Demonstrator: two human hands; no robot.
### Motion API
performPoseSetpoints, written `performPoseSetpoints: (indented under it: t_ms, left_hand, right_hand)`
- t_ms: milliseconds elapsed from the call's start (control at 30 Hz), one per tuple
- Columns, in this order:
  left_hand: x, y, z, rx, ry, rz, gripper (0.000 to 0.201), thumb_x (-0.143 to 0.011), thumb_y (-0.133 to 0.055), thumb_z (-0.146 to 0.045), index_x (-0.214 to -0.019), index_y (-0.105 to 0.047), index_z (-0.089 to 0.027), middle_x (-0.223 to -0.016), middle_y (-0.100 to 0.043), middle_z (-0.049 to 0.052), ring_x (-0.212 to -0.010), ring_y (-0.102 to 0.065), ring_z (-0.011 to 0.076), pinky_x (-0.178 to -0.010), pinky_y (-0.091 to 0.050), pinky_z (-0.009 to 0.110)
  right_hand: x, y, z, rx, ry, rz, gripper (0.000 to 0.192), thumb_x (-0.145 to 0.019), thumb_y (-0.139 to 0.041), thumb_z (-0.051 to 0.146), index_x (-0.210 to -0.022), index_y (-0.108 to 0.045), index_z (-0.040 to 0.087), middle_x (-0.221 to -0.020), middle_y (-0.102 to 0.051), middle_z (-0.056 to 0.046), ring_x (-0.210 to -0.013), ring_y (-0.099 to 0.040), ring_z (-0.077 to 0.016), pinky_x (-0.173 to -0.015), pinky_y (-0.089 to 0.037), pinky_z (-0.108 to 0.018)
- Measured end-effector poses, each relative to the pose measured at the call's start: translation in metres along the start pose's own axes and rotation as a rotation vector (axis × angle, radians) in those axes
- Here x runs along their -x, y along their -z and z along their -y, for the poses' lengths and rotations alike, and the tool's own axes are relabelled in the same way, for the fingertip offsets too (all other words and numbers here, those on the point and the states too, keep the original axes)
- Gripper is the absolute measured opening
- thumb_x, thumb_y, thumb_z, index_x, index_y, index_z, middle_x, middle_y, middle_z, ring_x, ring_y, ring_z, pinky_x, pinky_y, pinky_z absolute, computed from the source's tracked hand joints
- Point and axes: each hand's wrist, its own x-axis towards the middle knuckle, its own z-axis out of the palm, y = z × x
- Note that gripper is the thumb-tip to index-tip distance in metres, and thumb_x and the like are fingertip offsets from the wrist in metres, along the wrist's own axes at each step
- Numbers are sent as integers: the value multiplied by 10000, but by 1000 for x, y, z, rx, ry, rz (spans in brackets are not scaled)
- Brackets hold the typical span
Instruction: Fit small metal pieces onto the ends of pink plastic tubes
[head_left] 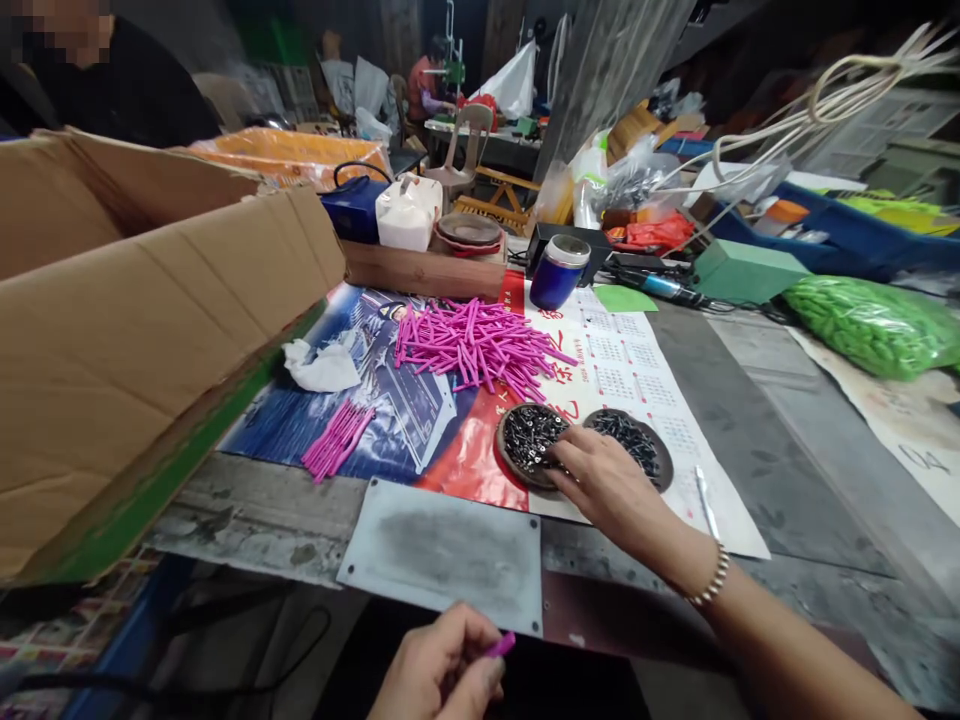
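Nearest, the left hand (439, 668) pinches one pink stick (500, 645) by its end. The right hand (600, 485) reaches into the left dish (525, 440) of small dark parts, fingers closing; picking a single piece cleanly seems best, keeping the stick steady.

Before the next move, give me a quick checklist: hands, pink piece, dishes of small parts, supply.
1. Left hand holds a pink piece: ok, pinched at the fingertips.
2. Right hand at the left dish: ok, fingers on its dark parts.
3. Part picked up by right hand: cannot tell, fingertips hide it.
4. Right dish stocked: ok, dark parts inside.
5. Pink pile on hand: ok, a large heap behind the dishes.
6. Grey plate in front: ok, nothing on it.
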Motion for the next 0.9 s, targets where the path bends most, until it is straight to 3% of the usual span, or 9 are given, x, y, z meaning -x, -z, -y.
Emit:
performPoseSetpoints:
  t_ms: [300,467,600,733,833,900]
  left_hand:
    - [4,-3,7,-37,-65,-16,236,-990,-517,-387,-943,-604,-173,-750,-659,29,-563,-523,106,-546,-389,194]
    - [7,-7,2,-95,-88,-68,153,-966,-530,-287,-905,-610,-172,-708,-678,28,-562,-541,110,-542,-380,193]
    - [11,-9,-3,-136,-150,-100,161,-950,-512,-274,-883,-615,-170,-680,-683,29,-534,-541,114,-519,-383,201]
    - [16,-10,-9,-272,-241,-162,182,-965,-509,-260,-881,-650,-180,-685,-679,19,-594,-604,140,-573,-425,219]
    - [21,-11,-15,-362,-306,-183,150,-984,-530,-223,-946,-674,-200,-775,-712,13,-694,-666,152,-654,-455,228]
    - [25,-11,-18,-417,-345,-169,147,-995,-527,-198,-983,-674,-206,-837,-724,14,-748,-686,156,-685,-459,236]
  right_hand:
    - [-5,-12,-3,11,33,19,199,-962,-497,147,-788,-587,184,-867,-644,-109,-826,-596,-241,-734,-393,-342]
    - [-4,-11,-11,-170,-29,-51,142,-957,-508,219,-839,-583,190,-860,-658,-85,-799,-629,-224,-728,-452,-328]
    - [2,3,-11,-356,-115,-126,157,-974,-501,294,-897,-590,191,-795,-681,-47,-707,-645,-181,-661,-497,-285]
    - [21,20,17,-813,-232,-54,257,-954,-580,414,-821,-610,196,-726,-635,-17,-668,-590,-158,-608,-481,-257]
    - [41,25,48,-1222,-331,122,309,-909,-664,476,-798,-600,194,-704,-591,3,-637,-533,-138,-576,-451,-243]
    - [54,25,66,-1375,-350,248,312,-915,-667,478,-819,-592,191,-712,-574,11,-637,-512,-126,-579,-440,-233]
